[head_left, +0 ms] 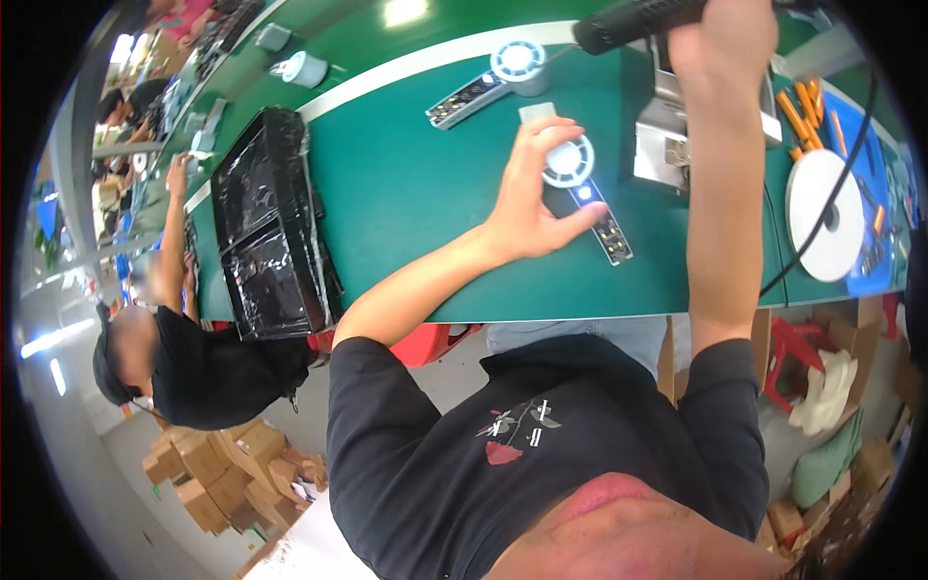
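Observation:
My left hand is closed around a small device with a white round slotted head, its thumb and fingers on either side. A narrow strip with an exposed circuit board extends from the head toward the table's near edge, with a bright light at its upper end. Up at the top right, my right hand grips a black cylindrical power screwdriver, raised and pointing left. A second device of the same kind, its round head lit, lies farther back with its strip to the left.
A black plastic-wrapped tray stands on the green table at left. Toward the right are a metal fixture, a white reel, orange-handled tools, a blue bin and a black cable. A co-worker sits at left.

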The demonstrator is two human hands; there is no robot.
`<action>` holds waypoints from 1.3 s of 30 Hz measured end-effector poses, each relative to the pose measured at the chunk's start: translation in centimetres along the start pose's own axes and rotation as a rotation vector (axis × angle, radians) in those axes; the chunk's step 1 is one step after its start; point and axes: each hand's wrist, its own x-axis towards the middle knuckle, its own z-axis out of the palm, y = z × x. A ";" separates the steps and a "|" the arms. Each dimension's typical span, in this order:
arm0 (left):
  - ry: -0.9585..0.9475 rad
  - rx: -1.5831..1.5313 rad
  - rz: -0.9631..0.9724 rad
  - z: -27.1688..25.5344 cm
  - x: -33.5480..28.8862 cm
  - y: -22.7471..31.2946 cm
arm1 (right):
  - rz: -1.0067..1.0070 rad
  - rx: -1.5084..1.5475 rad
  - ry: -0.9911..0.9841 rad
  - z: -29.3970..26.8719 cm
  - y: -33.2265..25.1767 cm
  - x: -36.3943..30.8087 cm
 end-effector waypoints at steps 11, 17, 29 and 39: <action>-0.028 -0.021 -0.205 0.2 -0.7 0.4 | -0.062 -0.002 -0.041 -0.5 0.3 -0.2; -0.008 0.265 -0.118 -4.6 3.6 1.6 | -0.025 0.002 0.056 -0.1 -0.8 -0.6; -0.306 0.957 -0.342 -13.1 19.7 -11.8 | -0.508 -0.022 0.078 0.2 -1.5 -0.7; -0.237 0.830 -0.392 -8.5 31.3 -25.2 | -0.566 -0.006 -0.003 1.2 0.0 -1.9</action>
